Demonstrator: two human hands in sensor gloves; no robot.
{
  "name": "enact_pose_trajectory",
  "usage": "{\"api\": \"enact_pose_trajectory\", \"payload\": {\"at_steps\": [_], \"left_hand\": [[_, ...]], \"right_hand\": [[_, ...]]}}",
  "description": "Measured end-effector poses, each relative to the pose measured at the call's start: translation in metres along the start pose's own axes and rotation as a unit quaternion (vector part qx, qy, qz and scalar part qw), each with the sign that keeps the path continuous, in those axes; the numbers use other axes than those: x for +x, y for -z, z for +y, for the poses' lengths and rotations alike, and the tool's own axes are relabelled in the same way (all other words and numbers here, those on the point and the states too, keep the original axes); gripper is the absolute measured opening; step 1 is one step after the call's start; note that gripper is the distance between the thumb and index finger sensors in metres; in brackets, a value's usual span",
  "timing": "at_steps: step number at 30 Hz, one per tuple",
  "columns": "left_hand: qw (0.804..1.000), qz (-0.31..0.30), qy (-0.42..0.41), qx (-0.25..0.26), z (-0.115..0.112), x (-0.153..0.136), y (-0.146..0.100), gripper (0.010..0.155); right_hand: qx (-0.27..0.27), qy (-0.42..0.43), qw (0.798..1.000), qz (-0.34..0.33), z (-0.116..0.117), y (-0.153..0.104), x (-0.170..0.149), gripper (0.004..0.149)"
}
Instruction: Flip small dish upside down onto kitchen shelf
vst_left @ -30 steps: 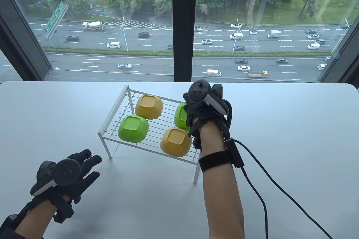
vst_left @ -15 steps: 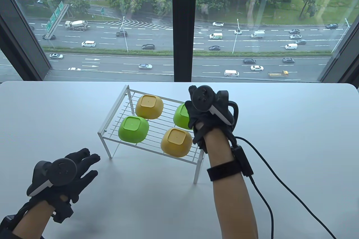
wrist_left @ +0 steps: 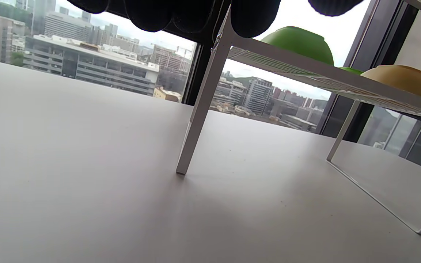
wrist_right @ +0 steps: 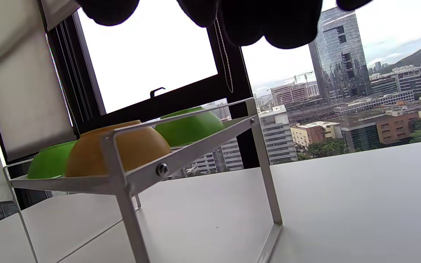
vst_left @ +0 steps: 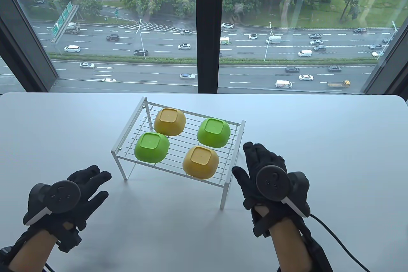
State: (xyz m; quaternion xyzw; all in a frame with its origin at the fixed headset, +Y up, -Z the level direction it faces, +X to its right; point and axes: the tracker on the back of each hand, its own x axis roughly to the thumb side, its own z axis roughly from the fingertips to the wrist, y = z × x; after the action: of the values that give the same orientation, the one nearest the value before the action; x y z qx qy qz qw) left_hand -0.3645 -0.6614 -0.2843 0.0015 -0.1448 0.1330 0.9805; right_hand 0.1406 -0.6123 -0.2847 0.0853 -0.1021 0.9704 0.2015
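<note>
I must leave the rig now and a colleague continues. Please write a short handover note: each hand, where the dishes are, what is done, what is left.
Left hand: open, holds nothing, over the table left of the shelf.
Right hand: open, holds nothing, beside the shelf's right end, touching no dish.
Dishes: four, all upside down on the shelf top. Back left yellow dish, back right green dish, front left green dish, front right yellow dish.
Done: all four visible dishes are flipped onto the shelf.
Left: no other dish is in view, so the job looks finished.
</note>
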Motion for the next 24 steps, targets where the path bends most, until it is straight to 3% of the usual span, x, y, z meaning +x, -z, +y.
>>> {"api": "enact_pose_trajectory", "payload": {"at_steps": [6, 11, 16, 24], "left_hand": [[1.0, -0.009, -0.011, 0.004, 0.002, 0.006, -0.002, 0.067], [1.0, -0.009, -0.013, -0.004, 0.0, 0.007, 0.001, 0.068], [1.0, -0.006, 0.008, -0.016, -0.009, 0.009, 0.007, 0.07], [0.997, -0.014, 0.061, -0.038, -0.021, 0.02, 0.008, 0.071]], "right_hand": [[0.038, 0.009, 0.999, 0.033, 0.019, -0.027, -0.037, 0.074], [0.091, -0.035, 0.993, 0.06, 0.038, -0.032, -0.062, 0.081], [0.188, -0.033, 0.977, 0.096, 0.056, -0.032, -0.087, 0.088], [0.18, 0.01, 0.981, 0.069, 0.05, -0.04, -0.083, 0.086]]}}
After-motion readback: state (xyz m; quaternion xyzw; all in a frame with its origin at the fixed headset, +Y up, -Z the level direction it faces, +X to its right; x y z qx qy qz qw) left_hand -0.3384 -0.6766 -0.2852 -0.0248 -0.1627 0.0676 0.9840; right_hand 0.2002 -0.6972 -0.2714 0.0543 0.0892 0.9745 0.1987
